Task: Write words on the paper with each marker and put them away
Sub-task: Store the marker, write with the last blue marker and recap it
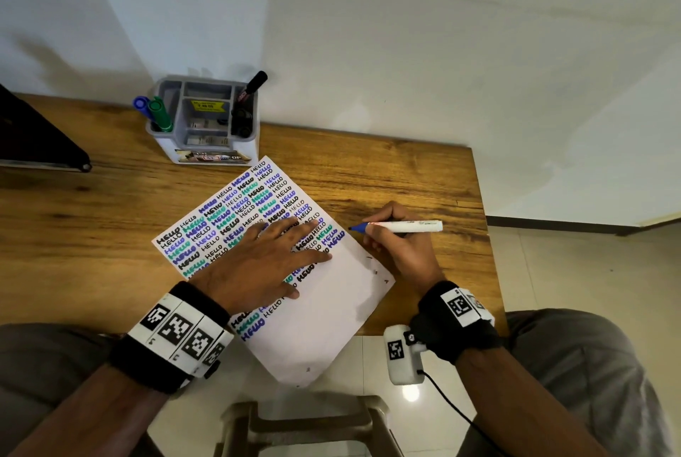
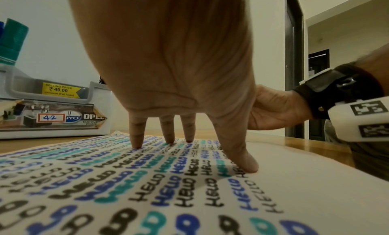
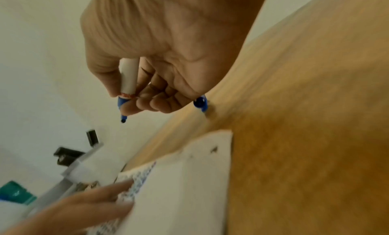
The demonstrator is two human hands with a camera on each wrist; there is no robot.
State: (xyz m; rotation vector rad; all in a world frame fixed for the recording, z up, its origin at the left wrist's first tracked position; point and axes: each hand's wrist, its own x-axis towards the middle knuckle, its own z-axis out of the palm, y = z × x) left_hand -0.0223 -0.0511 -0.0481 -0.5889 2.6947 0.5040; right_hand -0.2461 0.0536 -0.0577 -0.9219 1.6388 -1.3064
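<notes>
A white paper (image 1: 324, 316) covered with rows of "HELLO" in black, blue and teal lies slanted on the wooden table (image 1: 405, 176). My left hand (image 1: 294, 261) rests flat on it, and in the left wrist view its straight fingertips (image 2: 136, 143) press the sheet (image 2: 294, 180). To the right of the paper, my right hand (image 1: 390, 235) grips an uncapped blue marker (image 1: 409, 226) with a white barrel. Its tip points left, just off the paper's right edge. The right wrist view shows the marker (image 3: 128, 77) pinched in the fingers and a blue cap (image 3: 201, 103) at the heel of the hand.
A grey-and-white organizer (image 1: 173, 148) stands at the back, holding a green marker (image 1: 160, 113), a blue marker (image 1: 140, 103) and a black marker (image 1: 254, 84). A dark flat object (image 1: 37, 136) lies far left. The paper overhangs the table's near edge above a plastic stool (image 1: 306, 427).
</notes>
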